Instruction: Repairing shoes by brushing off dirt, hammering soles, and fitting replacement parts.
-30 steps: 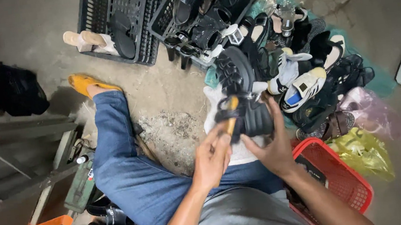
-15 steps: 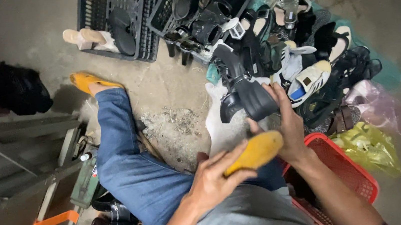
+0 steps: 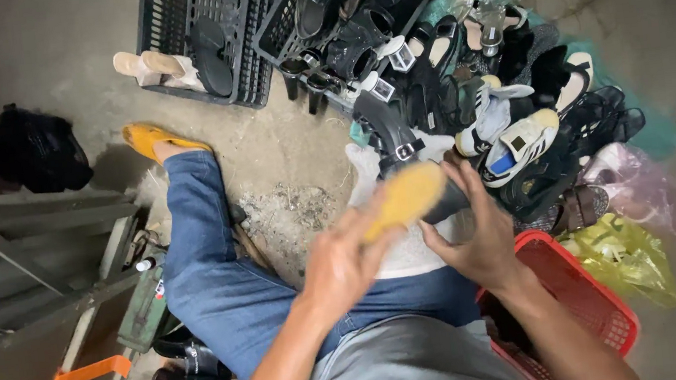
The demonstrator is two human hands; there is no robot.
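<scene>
- Over the lap, centre of view: left hand (image 3: 338, 266) curled round a tan-yellow brush (image 3: 403, 198), fingers closed on its near end, bristle/back side up; right hand (image 3: 477, 233) wrapped partly round a black strappy shoe (image 3: 401, 145), thumb + fingers gripping its lower part; brush touching or just beside the shoe, can't tell which
- Risk, my judgement: shoe held w/ one hand only at its lower end; a hard stroke could twist it out of the grip and drop it onto the white cloth (image 3: 413, 253) on the knee or the concrete floor (image 3: 292, 161)
- Risk: brush held near one end; could slip fwd into the shoe pile (image 3: 516, 110) just beyond the hands
- Risk: buckle + thin straps could snag the bristles; scuffing possible
- Containers: black slatted crate (image 3: 176, 30) top left, one dark sole-like piece lying in it, otherwise mostly bare slats; second black crate (image 3: 285, 26) beside it, packed w/ black heels + boots
- Red mesh basket (image 3: 578, 290) right of the knee; contents hidden by the right forearm, can't tell
- Yellow plastic bag (image 3: 617, 256) + pink bag (image 3: 643, 189) just beyond basket; contents unclear
</scene>
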